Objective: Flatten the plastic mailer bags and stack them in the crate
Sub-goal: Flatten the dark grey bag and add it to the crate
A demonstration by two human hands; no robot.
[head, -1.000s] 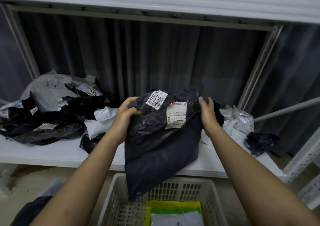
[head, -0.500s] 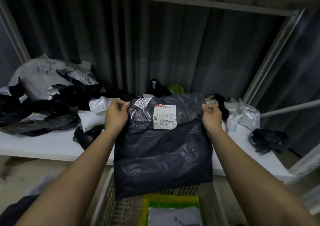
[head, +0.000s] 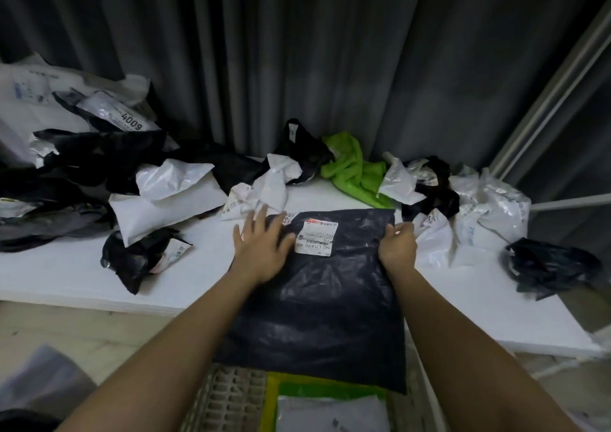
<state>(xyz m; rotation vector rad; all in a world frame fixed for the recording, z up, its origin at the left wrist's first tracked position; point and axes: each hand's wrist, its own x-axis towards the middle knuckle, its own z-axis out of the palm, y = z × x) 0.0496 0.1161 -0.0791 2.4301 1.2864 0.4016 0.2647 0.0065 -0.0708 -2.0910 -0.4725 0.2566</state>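
A dark plastic mailer bag point(head: 327, 302) with a white label lies spread on the white shelf point(head: 66, 276), its lower part hanging over the front edge above the crate point(head: 228, 402). My left hand point(head: 261, 243) lies flat on the bag's upper left corner with fingers spread. Closed fingers of my right hand point(head: 396, 245) pinch the bag's upper right edge. Inside the crate lie a flat yellow-green mailer point(head: 327, 390) and a grey-white mailer point(head: 330, 415).
Crumpled black and white mailers point(head: 165, 193) are heaped on the shelf at left and behind. A green bag point(head: 353, 167) lies at the back, white bags point(head: 486, 210) and a black one point(head: 549, 266) at right. A dark curtain hangs behind; a metal upright stands at right.
The bag, held up by both hands before, now lies on the shelf. My left hand has let go and rests flat on it. The camera has tilted down.
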